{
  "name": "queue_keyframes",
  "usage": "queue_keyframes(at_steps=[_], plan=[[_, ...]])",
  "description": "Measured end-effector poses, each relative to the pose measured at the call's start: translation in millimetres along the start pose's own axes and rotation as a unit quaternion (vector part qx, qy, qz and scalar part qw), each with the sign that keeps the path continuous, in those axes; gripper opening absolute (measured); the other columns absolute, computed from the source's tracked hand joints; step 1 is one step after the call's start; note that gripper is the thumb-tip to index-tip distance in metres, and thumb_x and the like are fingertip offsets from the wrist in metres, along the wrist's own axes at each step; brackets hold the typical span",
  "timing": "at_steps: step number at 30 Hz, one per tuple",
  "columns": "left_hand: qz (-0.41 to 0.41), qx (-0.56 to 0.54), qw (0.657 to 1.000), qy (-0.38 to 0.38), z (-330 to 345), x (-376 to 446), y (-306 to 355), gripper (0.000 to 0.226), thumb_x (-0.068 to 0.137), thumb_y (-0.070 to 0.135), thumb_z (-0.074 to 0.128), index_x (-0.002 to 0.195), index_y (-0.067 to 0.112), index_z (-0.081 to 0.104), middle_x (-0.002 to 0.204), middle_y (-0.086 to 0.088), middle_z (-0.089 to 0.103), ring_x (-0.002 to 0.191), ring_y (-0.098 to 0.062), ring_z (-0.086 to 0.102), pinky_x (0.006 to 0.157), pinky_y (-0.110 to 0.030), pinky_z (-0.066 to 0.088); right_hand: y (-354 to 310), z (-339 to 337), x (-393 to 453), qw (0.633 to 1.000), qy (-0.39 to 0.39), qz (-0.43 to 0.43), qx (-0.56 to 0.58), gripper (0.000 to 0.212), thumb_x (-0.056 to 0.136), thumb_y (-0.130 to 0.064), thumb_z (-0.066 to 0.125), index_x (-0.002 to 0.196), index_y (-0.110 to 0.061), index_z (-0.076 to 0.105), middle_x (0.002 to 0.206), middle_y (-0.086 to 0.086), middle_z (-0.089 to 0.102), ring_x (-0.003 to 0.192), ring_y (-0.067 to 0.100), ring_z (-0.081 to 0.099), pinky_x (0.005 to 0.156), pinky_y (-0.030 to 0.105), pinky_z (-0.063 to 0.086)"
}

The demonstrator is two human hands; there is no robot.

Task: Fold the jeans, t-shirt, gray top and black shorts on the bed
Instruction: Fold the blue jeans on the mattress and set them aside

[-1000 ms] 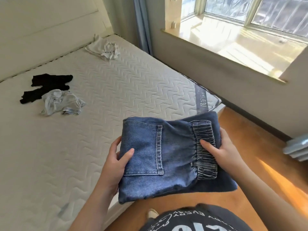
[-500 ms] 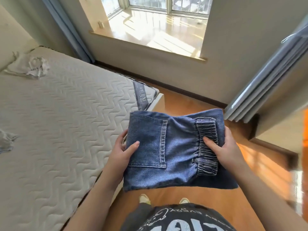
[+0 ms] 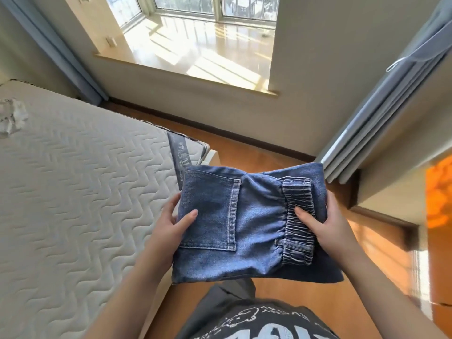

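Note:
The blue jeans (image 3: 254, 221) are folded into a compact rectangle, back pocket and elastic waistband facing up. I carry them in the air past the corner of the bed (image 3: 73, 204), over the wooden floor. My left hand (image 3: 171, 223) grips their left edge, thumb on the pocket. My right hand (image 3: 325, 221) grips their right edge, thumb pressed on the waistband. A crumpled white t-shirt (image 3: 11, 116) lies on the mattress at the far left. The gray top and black shorts are out of view.
A wall with a sunlit window sill (image 3: 195, 52) stands ahead. Blue curtains hang at the left (image 3: 56, 50) and right (image 3: 381, 113). The wooden floor (image 3: 256, 148) runs between bed and wall. A pale ledge (image 3: 403, 187) is at the right.
My view has swung to the right, away from the bed. The gray top and black shorts have left the view. The jeans stay gripped in both hands, now beyond the bed's corner.

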State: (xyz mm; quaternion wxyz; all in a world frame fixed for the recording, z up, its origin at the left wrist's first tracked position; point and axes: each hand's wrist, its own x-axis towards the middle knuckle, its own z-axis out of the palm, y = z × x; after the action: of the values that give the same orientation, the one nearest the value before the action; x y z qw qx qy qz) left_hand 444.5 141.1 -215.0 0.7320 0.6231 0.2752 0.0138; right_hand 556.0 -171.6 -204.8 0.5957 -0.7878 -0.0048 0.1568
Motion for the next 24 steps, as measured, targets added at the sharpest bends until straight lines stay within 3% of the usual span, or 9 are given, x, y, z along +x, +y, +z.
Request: queue_keyframes(at_steps=[5,9,12,16,21,24], plan=[[-0.004,0.004,1.0,-0.017,11,67,15,0.044,0.089,0.04,0.069,0.127,0.053,0.05,0.113,-0.001,0.074,0.1,-0.024,0.072,0.071,-0.031,0.06,-13,8,64,1.0,0.003,0.0,-0.022,0.064,0.074,-0.046,0.077,0.13,-0.04,0.045,0.116,-0.021,0.066,0.102,-0.003,0.064,0.094,0.037,0.051],[-0.006,0.008,0.999,-0.048,13,112,31,0.057,0.083,0.051,0.073,0.133,0.052,0.045,0.12,-0.003,0.07,0.104,-0.028,0.071,0.079,-0.041,0.06,-28,13,108,0.999,0.006,0.004,-0.036,0.061,0.068,-0.055,0.074,0.122,-0.048,0.047,0.113,-0.023,0.065,0.101,-0.006,0.063,0.089,0.029,0.05],[-0.018,0.01,0.999,-0.051,19,143,44,0.058,0.077,0.055,0.075,0.127,0.058,0.047,0.118,0.001,0.071,0.103,-0.026,0.071,0.078,-0.039,0.061,-35,13,139,0.999,0.009,0.003,-0.037,0.05,0.076,-0.041,0.077,0.118,-0.046,0.049,0.107,-0.028,0.066,0.096,-0.01,0.063,0.085,0.023,0.049],[-0.013,0.015,0.999,-0.037,38,181,60,0.057,0.074,0.055,0.075,0.124,0.058,0.049,0.116,0.009,0.071,0.104,-0.022,0.071,0.079,-0.038,0.06,-41,2,182,0.999,0.013,0.002,-0.041,0.049,0.082,-0.03,0.077,0.121,-0.04,0.049,0.102,-0.037,0.064,0.092,-0.014,0.062,0.069,0.003,0.045],[-0.013,0.021,0.999,-0.02,80,230,74,0.056,0.079,0.05,0.072,0.128,0.054,0.048,0.117,0.013,0.07,0.106,-0.016,0.07,0.079,-0.03,0.06,-41,-28,251,0.999,-0.007,0.016,-0.052,0.047,0.078,-0.048,0.074,0.112,-0.062,0.044,0.105,-0.035,0.065,0.097,-0.011,0.062,0.084,0.022,0.046],[-0.021,0.015,1.0,-0.003,113,257,82,0.045,0.083,0.046,0.073,0.119,0.06,0.052,0.114,0.009,0.072,0.103,-0.019,0.071,0.076,-0.031,0.06,-42,-50,296,0.999,-0.026,0.022,-0.03,0.054,0.072,-0.056,0.071,0.118,-0.056,0.044,0.108,-0.032,0.065,0.099,-0.01,0.062,0.086,0.024,0.046]])
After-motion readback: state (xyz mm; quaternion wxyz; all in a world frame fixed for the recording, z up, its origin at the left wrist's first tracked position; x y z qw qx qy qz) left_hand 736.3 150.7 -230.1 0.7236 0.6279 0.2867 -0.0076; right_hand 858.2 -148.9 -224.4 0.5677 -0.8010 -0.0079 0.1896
